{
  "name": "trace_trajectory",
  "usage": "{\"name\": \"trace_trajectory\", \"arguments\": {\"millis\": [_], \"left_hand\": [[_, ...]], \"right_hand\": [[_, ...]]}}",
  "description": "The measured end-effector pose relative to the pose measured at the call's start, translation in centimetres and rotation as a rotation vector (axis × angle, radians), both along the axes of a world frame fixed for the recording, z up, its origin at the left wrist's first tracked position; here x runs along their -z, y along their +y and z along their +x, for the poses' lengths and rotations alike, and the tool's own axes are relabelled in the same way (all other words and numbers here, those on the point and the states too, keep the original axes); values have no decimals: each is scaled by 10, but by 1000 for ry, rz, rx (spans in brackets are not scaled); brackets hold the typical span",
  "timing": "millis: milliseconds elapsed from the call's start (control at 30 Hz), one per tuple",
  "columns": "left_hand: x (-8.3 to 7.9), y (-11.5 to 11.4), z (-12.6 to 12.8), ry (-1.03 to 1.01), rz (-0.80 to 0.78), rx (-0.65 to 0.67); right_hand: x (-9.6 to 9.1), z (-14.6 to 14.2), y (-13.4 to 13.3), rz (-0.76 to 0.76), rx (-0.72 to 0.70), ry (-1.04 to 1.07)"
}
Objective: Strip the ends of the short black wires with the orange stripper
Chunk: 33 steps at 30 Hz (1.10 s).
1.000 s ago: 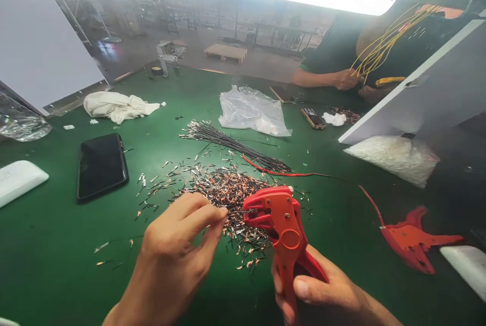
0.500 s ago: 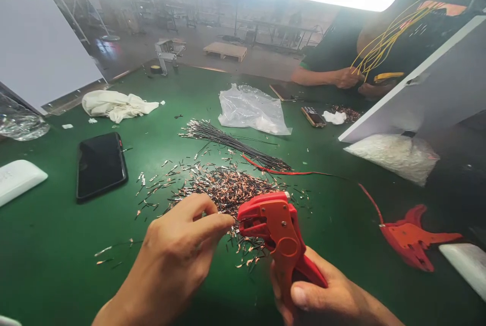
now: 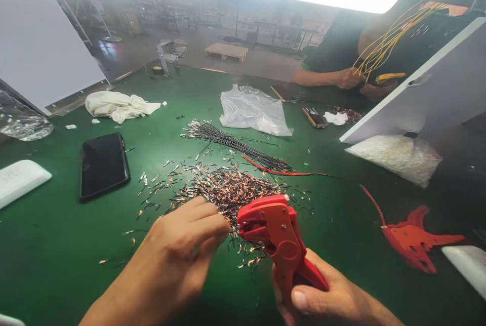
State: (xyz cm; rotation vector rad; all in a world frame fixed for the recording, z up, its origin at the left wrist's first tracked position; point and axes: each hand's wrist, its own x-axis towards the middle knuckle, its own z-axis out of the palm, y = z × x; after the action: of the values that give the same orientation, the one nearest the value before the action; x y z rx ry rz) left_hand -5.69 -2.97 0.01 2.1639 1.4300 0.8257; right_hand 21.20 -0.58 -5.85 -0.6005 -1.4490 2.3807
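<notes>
My right hand is wrapped round the handles of a red and orange wire stripper, whose jaws point left. Just left of those jaws is my left hand, closed with its fingertips pinched together and partly hidden. A thin black wire with a pale bared end sticks out behind this hand on the left. Beyond both hands lies a heap of short black and copper wire offcuts. Behind it rests a bundle of black wires with bared ends, and a red strip crosses its near end.
A second red wire stripper lies at right. Left are a black phone, a white object and a cream cloth. A clear plastic bag lies further back. Behind a white panel, another person's hands hold yellow wires.
My left hand has drawn slightly left and down, away from the stripper's jaws. The black wire's tail behind it has shifted right and up. The right hand stays almost still with the stripper.
</notes>
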Motion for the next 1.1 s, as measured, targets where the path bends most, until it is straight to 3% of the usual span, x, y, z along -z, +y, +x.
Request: {"name": "trace_trajectory", "arguments": {"millis": [300, 667, 1100], "left_hand": [[8, -5, 1, 29, -20, 31], [-1, -3, 7, -106, 21, 9], [-7, -1, 6, -104, -7, 45]], "right_hand": [[-4, -2, 2, 30, -21, 14], [0, -1, -2, -41, 1, 81], [11, 6, -15, -55, 113, -135]]}}
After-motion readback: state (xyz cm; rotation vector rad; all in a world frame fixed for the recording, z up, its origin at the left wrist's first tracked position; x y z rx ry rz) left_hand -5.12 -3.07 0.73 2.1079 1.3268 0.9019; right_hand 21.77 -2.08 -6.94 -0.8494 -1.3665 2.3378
